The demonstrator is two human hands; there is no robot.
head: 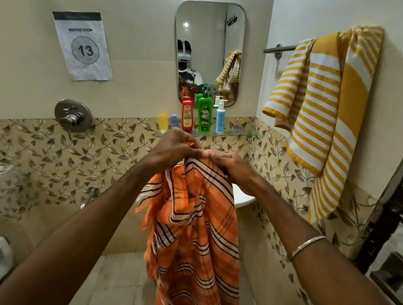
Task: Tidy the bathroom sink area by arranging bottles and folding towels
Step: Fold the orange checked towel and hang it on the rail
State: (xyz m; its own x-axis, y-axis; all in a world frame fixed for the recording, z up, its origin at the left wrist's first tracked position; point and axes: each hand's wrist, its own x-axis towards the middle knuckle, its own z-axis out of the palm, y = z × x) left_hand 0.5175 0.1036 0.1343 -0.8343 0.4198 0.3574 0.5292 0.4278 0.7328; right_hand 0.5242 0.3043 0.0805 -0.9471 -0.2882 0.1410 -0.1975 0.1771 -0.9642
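Up high, orange towel [195, 230] between pinching fingers [188, 148].

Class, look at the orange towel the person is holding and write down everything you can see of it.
The orange towel is thin woven cloth with white and dark stripes and a frayed fringe along its left edge. It hangs loosely in folds, held up in the air in front of the glass shelf. The left hand and the right hand grip its bunched top edge close together. Nothing else visibly touches it.
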